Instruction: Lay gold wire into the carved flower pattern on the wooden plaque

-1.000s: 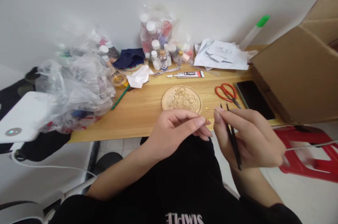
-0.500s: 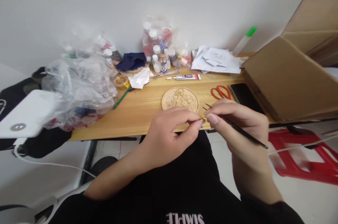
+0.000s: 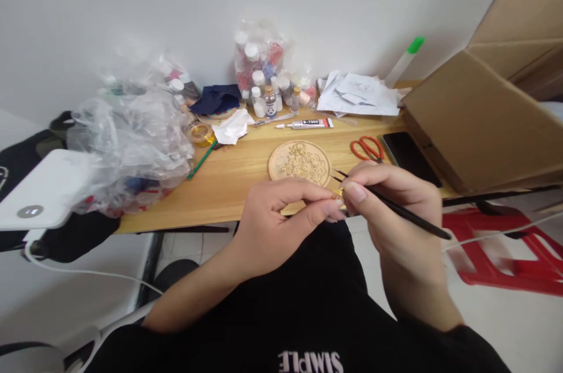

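Between thumb and forefinger, my left hand (image 3: 285, 223) pinches a tiny gold-coloured piece (image 3: 339, 192), whose exact shape is too small to tell. My right hand (image 3: 396, 220) holds black tweezers (image 3: 402, 214), their two tips pointing up and left, apart and with nothing between them. Its thumb and forefinger also meet at the gold piece. Just beyond the fingers lies a round wooden disc (image 3: 299, 163) with a gold floral outline on it; my left hand hides its near edge.
Orange-handled scissors (image 3: 367, 149), a phone (image 3: 411, 157) and a cardboard box (image 3: 479, 121) are on the right. A glue tube (image 3: 310, 124) and small bottles (image 3: 270, 104) stand behind the disc. Plastic bags (image 3: 136, 138) and a white power bank (image 3: 46, 188) fill the left.
The tweezers have tilted a little in my right hand, and their tips are slightly further left. Both hands stay together at the gold piece. The view has shifted slightly.
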The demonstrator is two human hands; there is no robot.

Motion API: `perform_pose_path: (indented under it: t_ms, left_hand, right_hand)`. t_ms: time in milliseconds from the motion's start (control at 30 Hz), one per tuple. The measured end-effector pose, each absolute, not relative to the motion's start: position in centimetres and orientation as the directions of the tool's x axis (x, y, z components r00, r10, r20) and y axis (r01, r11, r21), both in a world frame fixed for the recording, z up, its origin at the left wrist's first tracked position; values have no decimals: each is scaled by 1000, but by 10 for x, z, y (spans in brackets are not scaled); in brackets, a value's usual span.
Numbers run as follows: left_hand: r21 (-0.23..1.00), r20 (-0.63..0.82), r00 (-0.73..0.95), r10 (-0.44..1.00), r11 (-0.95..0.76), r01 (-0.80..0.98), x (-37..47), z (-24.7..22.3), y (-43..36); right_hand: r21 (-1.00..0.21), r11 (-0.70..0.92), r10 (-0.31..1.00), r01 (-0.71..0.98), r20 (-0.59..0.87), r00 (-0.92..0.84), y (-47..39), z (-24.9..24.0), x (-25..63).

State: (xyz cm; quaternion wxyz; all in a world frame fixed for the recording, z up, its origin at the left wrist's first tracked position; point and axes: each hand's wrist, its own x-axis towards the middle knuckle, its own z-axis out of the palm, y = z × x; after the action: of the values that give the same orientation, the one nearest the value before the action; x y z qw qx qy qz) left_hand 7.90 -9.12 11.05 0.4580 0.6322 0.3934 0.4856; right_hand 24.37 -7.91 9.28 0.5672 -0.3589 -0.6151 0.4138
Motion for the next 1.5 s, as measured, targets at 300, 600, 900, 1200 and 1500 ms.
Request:
perform_pose_path:
  t_ms: [300,600,900,1200,1500]
  left_hand:
    - [986,72,287,955,-25,-163,81,108,-87]
    - [956,21,304,952,70,-284,82,97,-81]
    - [980,31,301,953,31,-197,82,95,-79]
    - [975,31,268,963,30,-220,82,91,-78]
    - [980,19,275,961,36,-194,81,91,-77]
  right_hand:
    - [-911,408,909,-65,412,-59,-76,92,239]
    - [-955,265,960,-137,274,-51,-76,92,236]
    - [-961,131,974,-243,171,-149,-73,86,237]
    - [-965,113,985,-235,141,-104,-68,78,240]
    - [-969,107,982,-223,138,-127,-66,79,241]
